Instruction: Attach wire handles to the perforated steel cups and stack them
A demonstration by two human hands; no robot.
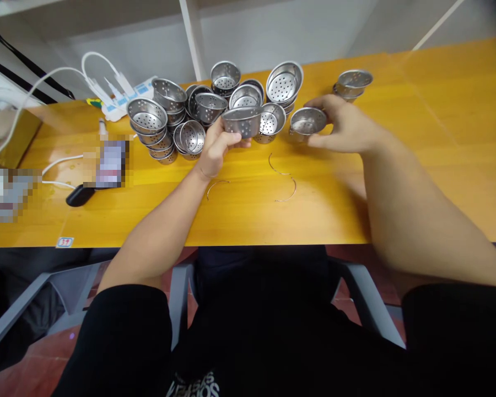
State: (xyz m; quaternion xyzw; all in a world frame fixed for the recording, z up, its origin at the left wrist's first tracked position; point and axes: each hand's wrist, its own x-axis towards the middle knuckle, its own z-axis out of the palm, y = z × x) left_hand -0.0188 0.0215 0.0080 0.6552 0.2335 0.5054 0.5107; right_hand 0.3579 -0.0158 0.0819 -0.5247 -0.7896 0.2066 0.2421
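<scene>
My left hand [220, 144] is closed on a perforated metal cup [244, 122], thumb on its near side, raised in front of the other cups. Another perforated metal cup [308, 122] is between the thumb and fingers of my right hand [342, 124], its mouth facing up. Behind my left hand stand several more metal cups, some nested in a stack [147, 118], others leaning or lying on their sides, such as the tilted cup [271, 122]. Thin curved wire pieces [294, 190] lie on the table nearer to me.
A small stack of cups [353, 82] stands at the back right of the yellow table [434, 127]. At the back left is a power strip [126, 102] with white cables. A blurred-out phone [111, 164] and a black object [80, 196] lie on the left.
</scene>
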